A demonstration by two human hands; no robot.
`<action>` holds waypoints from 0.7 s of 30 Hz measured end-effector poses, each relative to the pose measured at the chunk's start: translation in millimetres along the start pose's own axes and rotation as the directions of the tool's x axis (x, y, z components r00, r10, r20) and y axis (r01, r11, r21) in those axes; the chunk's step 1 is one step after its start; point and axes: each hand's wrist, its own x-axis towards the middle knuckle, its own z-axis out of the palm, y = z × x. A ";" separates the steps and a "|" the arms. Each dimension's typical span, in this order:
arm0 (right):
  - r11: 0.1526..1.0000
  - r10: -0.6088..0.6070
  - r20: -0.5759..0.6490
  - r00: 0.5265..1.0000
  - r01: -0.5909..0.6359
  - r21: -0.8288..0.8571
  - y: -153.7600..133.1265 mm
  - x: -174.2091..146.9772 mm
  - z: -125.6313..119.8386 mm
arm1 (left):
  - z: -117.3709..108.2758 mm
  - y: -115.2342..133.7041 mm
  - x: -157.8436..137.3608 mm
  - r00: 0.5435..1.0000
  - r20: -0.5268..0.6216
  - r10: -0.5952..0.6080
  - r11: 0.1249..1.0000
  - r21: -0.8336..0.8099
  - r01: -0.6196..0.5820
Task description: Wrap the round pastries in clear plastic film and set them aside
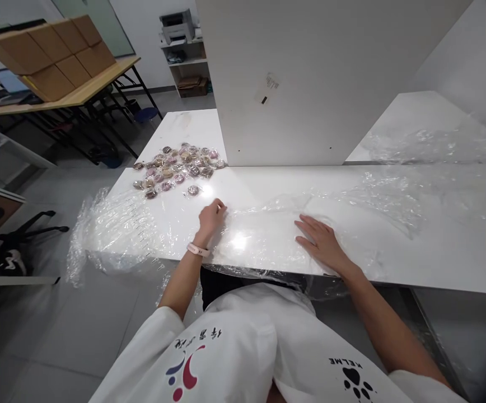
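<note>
A sheet of thin clear plastic film [263, 229] lies spread along the front of the white table, its front edge hanging over. My left hand [212, 217], with a pink band on the wrist, is closed in a pinch at the film's left side. My right hand [319, 239] rests flat on the film with its fingers spread. Beyond my left hand lie several small individually wrapped round pieces [180, 165], purple, brown and tan; one wrapped piece [193, 191] sits nearest to that hand. What is inside the wrappers is too small to tell.
Crumpled clear plastic [117, 229] hangs over the table's left corner, and more film [444, 162] lies at the right. A tall white panel [285, 84] stands on the white table [457, 252]. Cardboard boxes [54, 53] are stacked on a wooden table at the back left.
</note>
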 end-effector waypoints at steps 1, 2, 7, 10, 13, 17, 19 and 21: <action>1.000 -0.014 0.013 1.000 0.014 -0.025 2.9 14.4 0.8 | -11.6 -4.0 8.6 0.997 -0.061 -0.042 0.999 0.030 0.044; 0.999 -0.028 0.030 0.999 0.029 -0.037 4.8 30.2 1.5 | -23.6 -8.1 18.0 0.989 -0.124 -0.074 0.995 0.057 0.082; 0.994 -0.095 0.089 0.992 0.098 -0.040 -1.0 99.7 10.2 | -64.5 -28.3 65.1 0.959 -0.278 -0.052 0.952 0.275 0.131; 0.991 -0.114 0.054 0.992 0.118 -0.071 -7.7 113.6 18.1 | -65.8 -38.6 85.7 0.991 -0.110 -0.075 0.933 0.344 0.109; 0.988 -0.129 0.039 0.991 0.132 -0.085 -9.7 112.2 21.5 | -60.2 -41.8 101.2 0.998 -0.037 -0.058 0.932 0.357 0.068; 0.987 -0.129 0.032 0.991 0.131 -0.097 -10.4 109.2 19.3 | -57.9 -28.9 125.3 0.978 -0.206 0.019 0.960 0.277 0.040; 0.985 -0.132 0.030 0.991 0.135 -0.110 -11.0 109.8 18.3 | -57.4 -17.8 140.1 0.961 -0.273 0.032 0.974 0.226 0.032; 0.983 -0.132 0.027 0.991 0.135 -0.121 -11.1 111.0 18.4 | -55.1 -7.2 154.8 0.973 -0.231 0.001 0.980 0.194 0.046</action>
